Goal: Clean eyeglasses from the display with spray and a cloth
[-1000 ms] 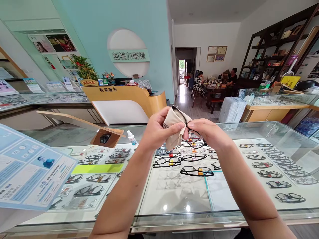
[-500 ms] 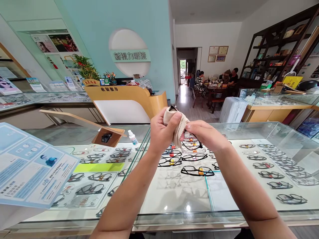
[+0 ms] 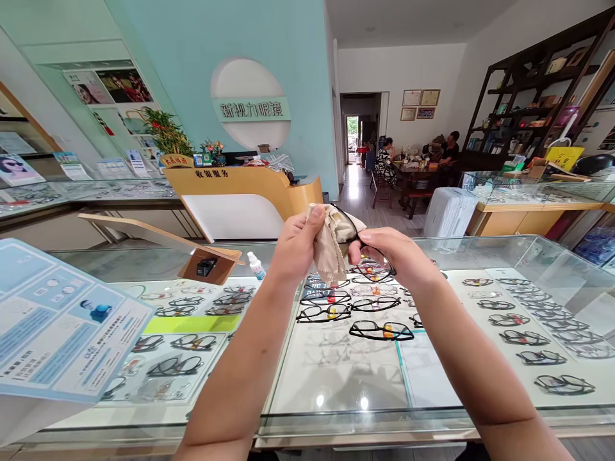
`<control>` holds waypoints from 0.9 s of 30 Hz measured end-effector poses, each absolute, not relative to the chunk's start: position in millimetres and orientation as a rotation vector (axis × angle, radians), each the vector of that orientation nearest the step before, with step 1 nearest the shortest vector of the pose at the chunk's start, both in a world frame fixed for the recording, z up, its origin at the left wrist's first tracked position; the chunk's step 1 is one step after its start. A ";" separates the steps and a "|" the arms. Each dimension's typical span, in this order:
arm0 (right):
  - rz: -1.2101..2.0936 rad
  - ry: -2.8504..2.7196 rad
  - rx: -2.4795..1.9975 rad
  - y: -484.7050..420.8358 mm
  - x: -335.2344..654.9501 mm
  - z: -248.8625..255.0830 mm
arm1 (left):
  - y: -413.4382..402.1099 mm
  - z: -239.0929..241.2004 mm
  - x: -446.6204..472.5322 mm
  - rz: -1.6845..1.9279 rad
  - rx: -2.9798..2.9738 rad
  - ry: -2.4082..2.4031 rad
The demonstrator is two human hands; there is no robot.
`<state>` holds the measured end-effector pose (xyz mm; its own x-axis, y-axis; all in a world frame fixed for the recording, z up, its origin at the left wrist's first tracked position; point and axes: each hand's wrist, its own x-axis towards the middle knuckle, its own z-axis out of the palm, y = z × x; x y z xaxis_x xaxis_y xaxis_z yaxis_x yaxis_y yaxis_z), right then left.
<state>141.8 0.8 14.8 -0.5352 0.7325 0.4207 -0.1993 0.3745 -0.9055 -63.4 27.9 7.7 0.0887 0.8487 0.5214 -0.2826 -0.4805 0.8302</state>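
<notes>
Above the glass display case, my left hand (image 3: pixel 298 246) pinches a beige cleaning cloth (image 3: pixel 329 251) with a zigzag-cut edge, thumb on top. The cloth drapes down and lies behind one lens of a pair of black-framed eyeglasses (image 3: pixel 376 280). My right hand (image 3: pixel 398 253) grips these eyeglasses near the middle of the frame, between thumb and fingers. One lens hangs below the right fingers, uncovered. The far part of the frame rests against the cloth. Beneath both hands, rows of eyeglasses (image 3: pixel 381 330) lie inside the case.
A white spray bottle (image 3: pixel 256 266) stands left of my forearm, beside a tilted wooden stand (image 3: pixel 206 264). A blue printed leaflet (image 3: pixel 67 320) fills the left side. The glass case (image 3: pixel 336 419) spans the front. Farther back are a reception counter (image 3: pixel 240 182), a suitcase (image 3: pixel 449 218) and seated people.
My left hand has shifted left and its grip on the cloth has loosened from around the lens. The cloth is spread wider, and more of the eyeglasses' black frame shows.
</notes>
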 end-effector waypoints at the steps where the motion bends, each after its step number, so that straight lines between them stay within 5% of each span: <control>1: 1.339 -1.706 -0.459 1.6 142.3 14.3 | 28.9 9.1 -65.1 1.569 1.415 0.597; 9: 1.182 -1.683 -0.406 3.6 152.1 14.1 | 40.6 14.0 -68.7 1.646 1.106 0.661; 20: -0.274 -2.339 -1.224 -14.5 108.2 5.2 | 21.4 7.5 -45.3 1.496 1.071 0.504; 27: -0.300 -2.512 -1.152 -26.6 105.4 6.3 | 26.0 8.3 -52.1 1.540 1.093 0.497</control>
